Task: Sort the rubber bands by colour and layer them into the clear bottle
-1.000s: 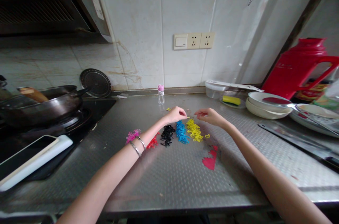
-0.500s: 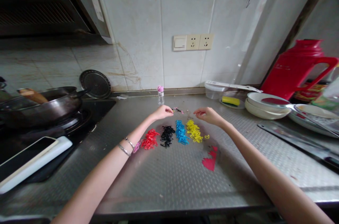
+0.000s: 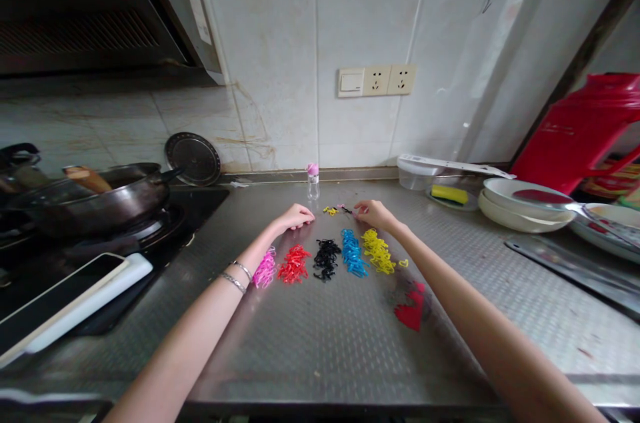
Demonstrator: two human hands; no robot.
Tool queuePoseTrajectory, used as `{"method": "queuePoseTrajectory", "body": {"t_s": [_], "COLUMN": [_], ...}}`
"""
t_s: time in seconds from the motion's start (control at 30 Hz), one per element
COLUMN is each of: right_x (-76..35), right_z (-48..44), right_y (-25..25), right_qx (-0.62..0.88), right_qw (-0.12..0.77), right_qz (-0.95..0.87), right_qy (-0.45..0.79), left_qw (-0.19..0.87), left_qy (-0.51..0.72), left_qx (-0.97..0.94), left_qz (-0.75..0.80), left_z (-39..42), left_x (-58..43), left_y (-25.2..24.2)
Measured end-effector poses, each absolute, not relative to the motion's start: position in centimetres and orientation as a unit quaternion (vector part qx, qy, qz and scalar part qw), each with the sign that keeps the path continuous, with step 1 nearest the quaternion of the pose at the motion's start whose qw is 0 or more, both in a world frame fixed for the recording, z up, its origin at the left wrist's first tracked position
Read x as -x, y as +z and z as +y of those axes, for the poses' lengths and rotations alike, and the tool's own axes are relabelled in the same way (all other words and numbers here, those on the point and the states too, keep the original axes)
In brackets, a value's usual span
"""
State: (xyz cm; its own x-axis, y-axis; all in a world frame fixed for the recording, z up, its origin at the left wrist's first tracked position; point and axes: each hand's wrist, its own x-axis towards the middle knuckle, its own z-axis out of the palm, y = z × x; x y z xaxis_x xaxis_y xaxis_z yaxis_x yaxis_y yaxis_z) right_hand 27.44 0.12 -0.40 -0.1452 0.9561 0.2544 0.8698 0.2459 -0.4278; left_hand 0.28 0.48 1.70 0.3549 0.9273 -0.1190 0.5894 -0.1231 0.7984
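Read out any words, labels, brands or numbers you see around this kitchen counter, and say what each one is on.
Nothing here reads clearly enough to quote.
White sticker on the range hood: print too blurred to read.
Red thermos: faint marking on its side, unreadable.
Packaging behind the thermos: print too blurred.
Wall switch and sockets: no lettering visible.
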Motion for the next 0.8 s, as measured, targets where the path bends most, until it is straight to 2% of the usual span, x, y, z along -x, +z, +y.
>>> {"method": "queuePoseTrajectory", "body": {"t_s": [0.5,0.67,0.8], "right_x": [-26.8,-25.9,-22.0], "right_z": [0.0,-0.4,-1.6], "right_y": [-0.7,1.1,3.3], "right_qx": [0.592,0.587,0.522], "right_qw": [0.257,0.277,0.302], "right_qz": [-0.761,-0.76,-0.796], "right_qy": [0.067,0.043,0.061], "left_qw": [0.48,0.466,0.454], "left_qy": [0.214,0.25,0.276], "left_qx": [-0.708,-0.69,-0.668], "left_qz": [0.472,0.494,0.521], "left_z": [0.5,1.8,2.7], "left_x": [1.1,3.1,4.9], "left_y": [2.2,3.0,3.5]}}
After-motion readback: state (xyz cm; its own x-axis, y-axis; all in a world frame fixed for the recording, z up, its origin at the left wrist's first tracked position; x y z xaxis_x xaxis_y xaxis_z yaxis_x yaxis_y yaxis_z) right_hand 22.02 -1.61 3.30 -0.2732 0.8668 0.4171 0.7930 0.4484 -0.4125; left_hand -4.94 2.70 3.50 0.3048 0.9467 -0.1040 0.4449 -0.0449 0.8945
